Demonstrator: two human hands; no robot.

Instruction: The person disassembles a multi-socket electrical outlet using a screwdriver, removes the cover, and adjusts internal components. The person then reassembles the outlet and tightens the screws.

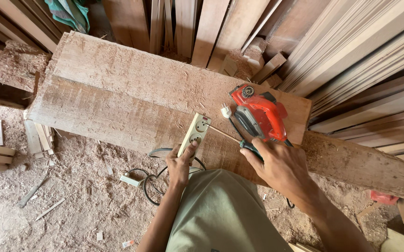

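The left hand is gripping the near end of a pale power strip lying on the sawdust-covered plank surface. The right hand is pinching a screwdriver whose tip is touching the strip's far end, just beside an orange electric planer and its white plug.

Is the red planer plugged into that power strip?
Unplugged: its white plug lies loose on the plank, beside the power strip.

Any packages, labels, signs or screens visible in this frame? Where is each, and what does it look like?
Round label: on the top end of the orange power planer lying on the plank, dark disc with light markings.
Small scrap: on the sawdust floor at the bottom edge, whitish with a red end, possibly a wrapper.
No signs or screens.
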